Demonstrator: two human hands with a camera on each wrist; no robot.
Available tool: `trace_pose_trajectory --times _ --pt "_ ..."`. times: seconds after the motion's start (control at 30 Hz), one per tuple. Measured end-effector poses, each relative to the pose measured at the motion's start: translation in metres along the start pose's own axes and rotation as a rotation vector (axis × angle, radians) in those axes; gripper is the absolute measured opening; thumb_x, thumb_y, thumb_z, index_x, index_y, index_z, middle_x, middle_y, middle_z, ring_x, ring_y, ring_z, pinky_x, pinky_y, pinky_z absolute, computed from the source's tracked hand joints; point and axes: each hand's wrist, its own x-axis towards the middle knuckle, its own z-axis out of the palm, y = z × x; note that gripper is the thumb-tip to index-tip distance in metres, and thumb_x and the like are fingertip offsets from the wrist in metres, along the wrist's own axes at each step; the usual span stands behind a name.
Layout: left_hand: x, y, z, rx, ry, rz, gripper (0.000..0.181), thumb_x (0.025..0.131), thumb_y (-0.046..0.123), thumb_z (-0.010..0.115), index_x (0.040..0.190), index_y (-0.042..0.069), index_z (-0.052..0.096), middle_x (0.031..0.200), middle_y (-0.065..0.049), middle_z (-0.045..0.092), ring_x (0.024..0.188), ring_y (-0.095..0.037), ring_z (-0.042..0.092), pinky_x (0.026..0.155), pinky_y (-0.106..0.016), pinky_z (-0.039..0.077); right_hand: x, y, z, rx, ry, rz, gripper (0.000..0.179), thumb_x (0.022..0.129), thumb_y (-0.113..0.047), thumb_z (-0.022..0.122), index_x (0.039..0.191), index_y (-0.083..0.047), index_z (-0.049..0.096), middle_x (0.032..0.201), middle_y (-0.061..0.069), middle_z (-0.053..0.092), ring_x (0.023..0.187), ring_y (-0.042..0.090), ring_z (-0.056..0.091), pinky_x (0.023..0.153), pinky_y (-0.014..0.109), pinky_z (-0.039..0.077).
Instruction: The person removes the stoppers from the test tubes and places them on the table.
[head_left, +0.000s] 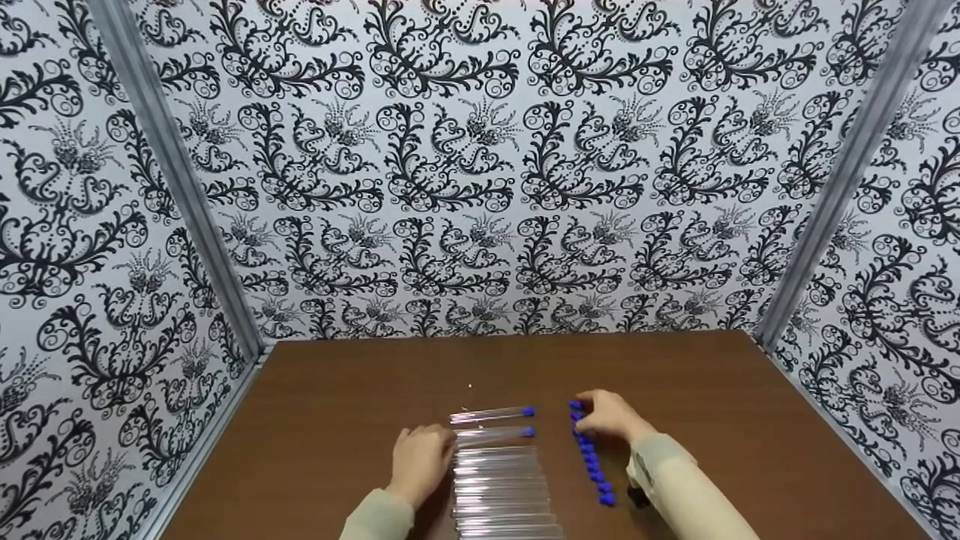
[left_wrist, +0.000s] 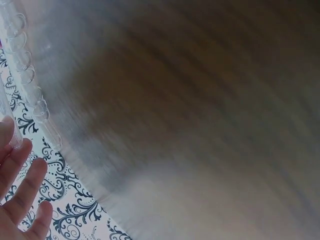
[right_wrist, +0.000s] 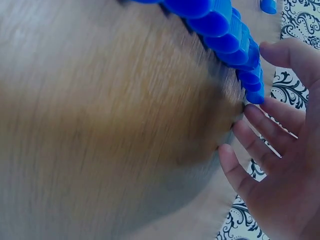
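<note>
In the head view, my left hand (head_left: pixel 421 459) is at the rounded left end of a clear test tube (head_left: pixel 487 434) with a blue cap on its right end. The left wrist view shows my thumb and forefinger pinching that tube end, the other fingers spread. Just beyond lies another capped test tube (head_left: pixel 487 415). Nearer me, several uncapped test tubes (head_left: pixel 499 480) lie side by side. My right hand (head_left: pixel 611 415) is at the far end of a row of blue caps (head_left: pixel 590 459). Its thumb and forefinger stand apart on either side of the end caps (right_wrist: pixel 254 86), other fingers loosely extended.
Everything lies on a brown wooden table (head_left: pixel 360 382). Walls with black scroll patterns (head_left: pixel 480 165) close in the back and both sides, with grey metal posts (head_left: pixel 176 165) at the corners. The cap row runs to the right of the tubes, a strip of table between them.
</note>
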Motion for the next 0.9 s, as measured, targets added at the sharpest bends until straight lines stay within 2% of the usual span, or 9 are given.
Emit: trace_pose_trajectory --times 0.33,0.53,0.73,0.9 --pt "0.0014 0.0019 -0.0035 0.012 -0.002 -0.005 0.005 0.080 0.022 0.077 0.081 0.018 0.074 0.080 0.007 0.069 0.074 -0.018 0.064 0.074 -0.047 0.047 0.0000 0.0005 -0.0027 -0.011 -0.016 -0.013 0.064 0.062 -0.006 0.071 0.124 0.006 0.060 0.120 0.018 0.063 0.100 0.028 0.057 0.084 0.041 0.044" --pt "0.0011 0.0029 -0.0054 0.016 0.004 -0.002 0.005 0.079 0.021 0.077 0.081 0.018 0.074 0.079 0.008 0.068 0.072 -0.017 0.064 0.071 -0.045 0.047 -0.0020 0.0004 -0.0037 0.022 -0.023 -0.017 0.063 0.066 -0.007 0.072 0.126 0.006 0.059 0.124 0.020 0.061 0.115 0.035 0.055 0.095 0.047 0.043" --pt "0.0002 0.0021 -0.0057 0.017 0.006 0.007 0.006 0.077 0.021 0.078 0.081 0.018 0.074 0.080 0.006 0.069 0.073 -0.019 0.064 0.073 -0.048 0.047 -0.0034 0.0002 -0.0030 0.075 -0.022 0.004 0.061 0.071 -0.008 0.070 0.129 0.006 0.057 0.126 0.020 0.060 0.116 0.033 0.054 0.096 0.047 0.042" --pt "0.0003 0.0019 -0.0058 0.025 -0.002 0.004 0.005 0.077 0.020 0.078 0.080 0.018 0.074 0.079 0.006 0.069 0.072 -0.019 0.064 0.073 -0.048 0.047 -0.0038 0.0007 -0.0022 0.070 0.008 -0.014 0.050 0.079 -0.008 0.064 0.128 0.006 0.058 0.126 0.022 0.059 0.120 0.038 0.052 0.100 0.052 0.039"
